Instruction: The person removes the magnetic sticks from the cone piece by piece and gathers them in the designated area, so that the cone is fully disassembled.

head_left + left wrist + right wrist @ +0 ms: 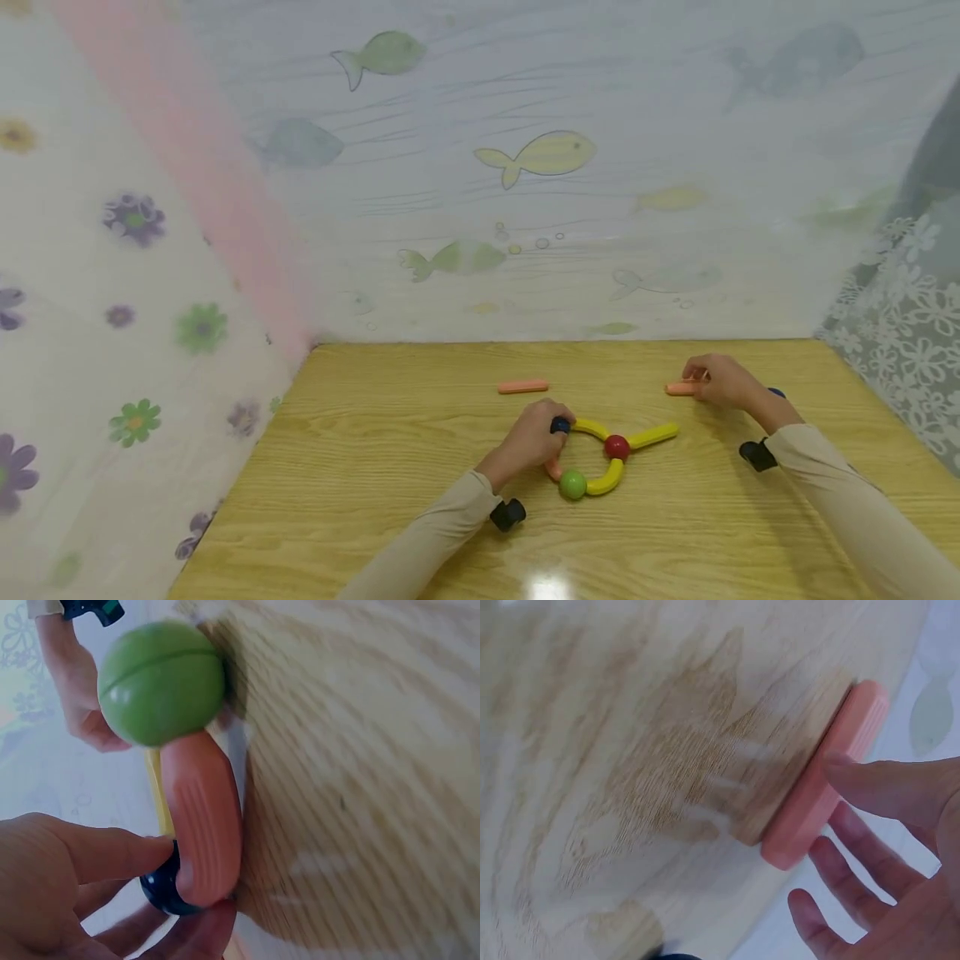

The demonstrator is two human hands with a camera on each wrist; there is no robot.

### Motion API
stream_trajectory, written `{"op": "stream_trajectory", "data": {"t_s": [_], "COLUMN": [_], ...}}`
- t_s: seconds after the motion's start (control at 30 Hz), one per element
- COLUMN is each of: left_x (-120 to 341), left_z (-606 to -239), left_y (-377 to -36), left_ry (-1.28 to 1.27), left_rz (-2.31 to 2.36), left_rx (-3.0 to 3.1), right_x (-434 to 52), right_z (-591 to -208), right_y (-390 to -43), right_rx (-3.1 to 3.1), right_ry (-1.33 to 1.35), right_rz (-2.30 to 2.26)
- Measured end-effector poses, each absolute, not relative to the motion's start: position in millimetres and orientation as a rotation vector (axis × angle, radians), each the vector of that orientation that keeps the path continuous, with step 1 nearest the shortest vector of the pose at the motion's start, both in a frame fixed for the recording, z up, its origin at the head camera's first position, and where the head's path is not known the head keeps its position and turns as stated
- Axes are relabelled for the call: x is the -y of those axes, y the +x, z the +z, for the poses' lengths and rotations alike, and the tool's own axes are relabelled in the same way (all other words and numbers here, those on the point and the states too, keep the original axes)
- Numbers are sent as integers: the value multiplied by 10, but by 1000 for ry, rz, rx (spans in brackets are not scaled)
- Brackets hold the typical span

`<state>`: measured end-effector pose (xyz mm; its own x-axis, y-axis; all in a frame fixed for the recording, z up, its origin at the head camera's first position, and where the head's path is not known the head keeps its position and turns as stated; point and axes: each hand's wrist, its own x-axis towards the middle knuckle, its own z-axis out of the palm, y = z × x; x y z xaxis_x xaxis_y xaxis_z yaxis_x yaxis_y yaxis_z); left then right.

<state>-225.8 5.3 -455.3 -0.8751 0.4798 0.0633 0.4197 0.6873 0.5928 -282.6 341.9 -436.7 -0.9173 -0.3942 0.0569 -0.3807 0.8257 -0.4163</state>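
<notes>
Ring of curved sticks and balls on table (442, 467): dark blue ball (560, 426) at its left side, pinched between thumb and fingers of left hand (529, 435). Curved orange stick (202, 817) joins that ball to green ball (573, 484), near side. Red ball (617, 447) opposite left hand; straight yellow stick (654, 437) points from it toward the right. Right hand (726, 385), well apart from ring, pinches straight orange stick (825, 776) lying on table. Second orange stick (522, 387) beyond left hand, untouched.
</notes>
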Motion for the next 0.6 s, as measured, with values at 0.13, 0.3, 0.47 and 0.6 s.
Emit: {"op": "stream_trajectory", "data": {"t_s": [0.13, 0.3, 0.47, 0.6], "left_x": [-83, -149, -202, -214], "left_z": [-4526, -4497, -4506, -4523], "left_y": [-2197, -2091, -1996, -1970], "left_ry": [751, 845, 954, 1011], "left_rz": [856, 624, 434, 416], "left_rx": [-2826, -2873, -2848, -2827], "right_x": [-3375, -3290, -3099, -2960], "right_z": [-4314, -4260, -4291, -4382], "right_y": [-2762, -2580, -2314, -2164], "right_rx": [-3015, -2962, -2845, -2810], "right_ry": [-655, -768, -956, -1060], "right_rz": [-615, -682, -732, -780]}}
